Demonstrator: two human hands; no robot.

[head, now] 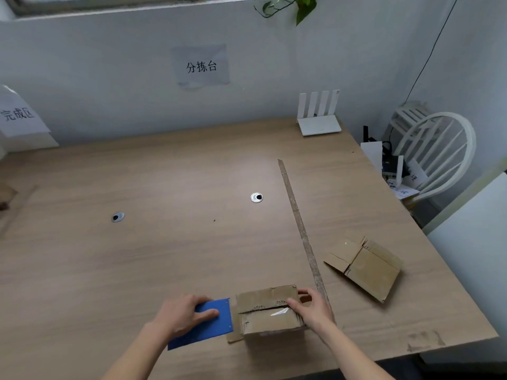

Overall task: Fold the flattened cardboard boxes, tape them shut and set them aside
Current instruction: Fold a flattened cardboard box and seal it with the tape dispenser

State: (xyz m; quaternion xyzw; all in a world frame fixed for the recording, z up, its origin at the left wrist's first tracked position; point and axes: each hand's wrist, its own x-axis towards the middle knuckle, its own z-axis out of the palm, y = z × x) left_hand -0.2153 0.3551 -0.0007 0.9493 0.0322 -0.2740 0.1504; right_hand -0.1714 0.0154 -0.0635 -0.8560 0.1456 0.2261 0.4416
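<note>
The small brown folded cardboard box (270,311) sat between both hands on the wooden table (164,242), its taped seam running left-right. The right hand (311,308) gripped its right end, fingers (295,304) curled over the top; the left hand (182,315) pressed straight fingers onto a flat blue card (204,323) just left (touching the box's edge).

I see a light brown wood-grain table (164,242) with two silver grommets, one (256,197) nearer the middle and one (118,217) to the left, each with a black hole. The folded box (267,311) is plain tan cardboard with a glossy clear tape strip; the flattened box (365,267) is the same tan. Beside them I make out a solid blue card (211,322), a white router (319,116), a white chair (436,149), a pale grey wall sign (201,65) with black characters, and green leaves (301,6)
</note>
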